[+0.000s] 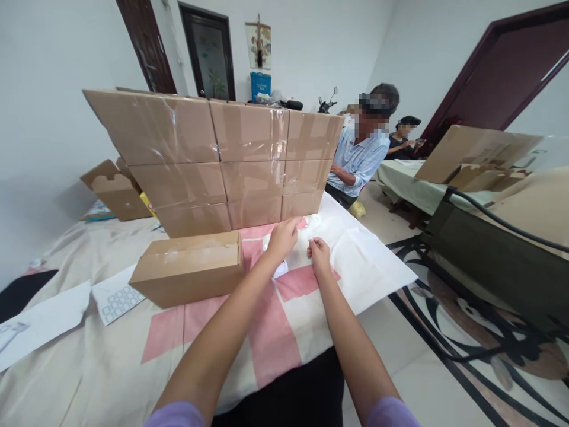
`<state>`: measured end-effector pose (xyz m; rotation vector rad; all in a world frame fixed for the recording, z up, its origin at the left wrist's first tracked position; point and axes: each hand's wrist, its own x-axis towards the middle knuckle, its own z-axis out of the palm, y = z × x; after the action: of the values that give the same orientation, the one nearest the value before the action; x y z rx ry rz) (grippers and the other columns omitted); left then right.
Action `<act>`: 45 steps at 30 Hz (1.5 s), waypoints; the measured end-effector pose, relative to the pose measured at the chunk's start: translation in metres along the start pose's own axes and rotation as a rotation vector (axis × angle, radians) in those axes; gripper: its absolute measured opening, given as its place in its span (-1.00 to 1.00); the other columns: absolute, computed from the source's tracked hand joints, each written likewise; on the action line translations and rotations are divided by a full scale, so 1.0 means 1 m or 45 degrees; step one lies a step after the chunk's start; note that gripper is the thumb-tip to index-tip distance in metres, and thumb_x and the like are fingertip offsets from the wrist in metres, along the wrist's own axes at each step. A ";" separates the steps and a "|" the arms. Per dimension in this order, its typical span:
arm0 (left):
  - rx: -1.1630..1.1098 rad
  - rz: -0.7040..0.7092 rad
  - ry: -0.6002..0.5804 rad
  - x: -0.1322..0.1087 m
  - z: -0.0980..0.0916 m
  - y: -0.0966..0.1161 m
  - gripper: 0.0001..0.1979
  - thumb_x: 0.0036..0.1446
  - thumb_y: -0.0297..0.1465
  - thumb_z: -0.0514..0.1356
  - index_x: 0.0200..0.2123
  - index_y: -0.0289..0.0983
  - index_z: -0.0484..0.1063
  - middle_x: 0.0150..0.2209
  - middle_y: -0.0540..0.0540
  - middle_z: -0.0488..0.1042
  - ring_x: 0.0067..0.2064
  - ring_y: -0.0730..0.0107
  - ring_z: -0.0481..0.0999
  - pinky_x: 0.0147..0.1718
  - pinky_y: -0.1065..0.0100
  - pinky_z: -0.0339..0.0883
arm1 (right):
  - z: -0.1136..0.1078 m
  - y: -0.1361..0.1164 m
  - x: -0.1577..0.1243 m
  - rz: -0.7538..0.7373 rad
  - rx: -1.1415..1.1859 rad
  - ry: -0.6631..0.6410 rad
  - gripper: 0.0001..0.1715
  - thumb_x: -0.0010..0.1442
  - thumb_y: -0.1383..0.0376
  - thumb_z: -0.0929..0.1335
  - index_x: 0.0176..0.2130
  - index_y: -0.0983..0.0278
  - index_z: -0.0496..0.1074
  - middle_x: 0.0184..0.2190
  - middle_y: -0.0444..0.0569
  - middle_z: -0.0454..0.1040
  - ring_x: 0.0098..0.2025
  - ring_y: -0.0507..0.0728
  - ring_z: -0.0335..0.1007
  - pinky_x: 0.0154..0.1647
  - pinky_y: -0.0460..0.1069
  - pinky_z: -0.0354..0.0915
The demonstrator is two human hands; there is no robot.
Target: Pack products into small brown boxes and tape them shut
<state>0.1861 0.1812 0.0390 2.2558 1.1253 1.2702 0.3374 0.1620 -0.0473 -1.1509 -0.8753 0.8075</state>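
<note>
Both arms are reaching forward; the left arm is angling toward 1 o'clock, the right arm toward 11; the left hand is lying palm down, fingers curling; the right hand, at its 4 o'clock, is pinching its fingertips together.

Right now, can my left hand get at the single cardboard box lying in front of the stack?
Probably yes. The left hand sits on the cloth just beside the right end of the box, and only bare cloth shows between them.

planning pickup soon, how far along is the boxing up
Done: a stack of taped boxes, plus one closed box in front. In hand: left hand and right hand finger a small white item on the cloth. Left, it seems: one open box behind, flaps up.
</note>
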 end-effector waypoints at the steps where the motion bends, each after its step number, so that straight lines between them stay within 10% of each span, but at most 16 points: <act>1: -0.008 -0.032 -0.018 0.015 -0.002 -0.002 -0.56 0.19 -0.63 0.06 0.05 -0.21 0.52 0.10 -0.14 0.56 0.09 0.21 0.55 0.13 0.20 0.36 | 0.000 0.000 0.001 0.010 0.004 0.006 -0.67 0.05 0.05 0.42 -0.43 0.22 0.33 -0.67 -0.27 0.26 -0.65 -0.05 0.13 -0.64 -0.12 0.08; 6: -0.065 -0.189 -0.064 0.039 -0.008 -0.014 -0.68 0.17 -0.56 0.16 -0.03 -0.27 0.56 0.02 -0.19 0.59 0.07 0.16 0.56 0.15 0.15 0.35 | 0.004 -0.001 0.006 0.050 0.065 -0.022 -0.65 0.03 0.04 0.45 -0.42 0.22 0.34 -0.67 -0.25 0.26 -0.64 -0.04 0.13 -0.64 -0.12 0.07; 15: -0.270 -0.263 -0.295 -0.021 0.003 -0.007 -0.67 0.26 -0.36 0.20 0.08 -0.25 0.47 0.02 -0.14 0.58 -0.20 0.40 0.59 -0.24 0.40 0.47 | 0.009 -0.024 -0.012 0.112 0.269 -0.428 -0.59 0.01 -0.02 0.48 -0.41 0.22 0.37 -0.54 -0.19 0.34 -0.51 -0.01 0.26 -0.43 -0.08 0.26; 24: 0.000 -0.340 -0.092 -0.043 -0.018 0.016 -0.87 0.19 -0.31 0.26 -0.38 -0.22 0.50 -0.41 0.02 0.55 -0.43 0.41 0.46 -0.40 0.39 0.26 | 0.016 -0.031 -0.026 -0.101 0.155 -0.445 -0.64 -0.01 0.04 0.53 -0.46 0.24 0.47 -0.59 -0.17 0.34 -0.49 0.04 0.20 -0.43 -0.05 0.19; 30: 0.172 -0.291 -0.022 -0.079 -0.043 0.042 -0.80 0.26 -0.20 0.19 -0.29 -0.17 0.53 -0.25 -0.06 0.61 -0.25 0.26 0.56 -0.28 0.28 0.34 | 0.023 -0.042 -0.053 -0.227 0.124 -0.420 -0.76 0.08 0.11 0.50 -0.30 0.21 0.57 -0.40 -0.08 0.49 -0.38 0.10 0.32 -0.29 0.00 0.28; 37: 0.441 0.318 0.325 -0.171 -0.101 0.052 -0.89 0.27 -0.31 0.19 -0.15 -0.15 0.44 -0.29 -0.11 0.58 -0.27 0.24 0.57 -0.25 0.22 0.41 | 0.097 -0.049 -0.104 -0.313 0.103 -0.420 -0.79 0.27 0.18 0.36 -0.20 0.21 0.54 -0.37 -0.06 0.49 -0.34 0.11 0.39 -0.26 -0.01 0.32; 45: 0.729 -0.109 1.088 -0.207 -0.187 -0.047 -0.69 0.27 -0.29 0.16 0.02 -0.29 0.33 0.05 -0.30 0.40 0.16 0.05 0.38 0.13 -0.03 0.28 | 0.148 -0.014 -0.142 -0.327 -0.102 -0.193 -0.79 0.31 0.29 0.25 -0.22 0.19 0.48 -0.28 -0.02 0.51 -0.22 0.16 0.42 -0.14 0.03 0.32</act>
<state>-0.0524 0.0353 -0.0045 1.9561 2.0629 2.1863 0.1435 0.0941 -0.0307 -1.0299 -1.1644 0.6580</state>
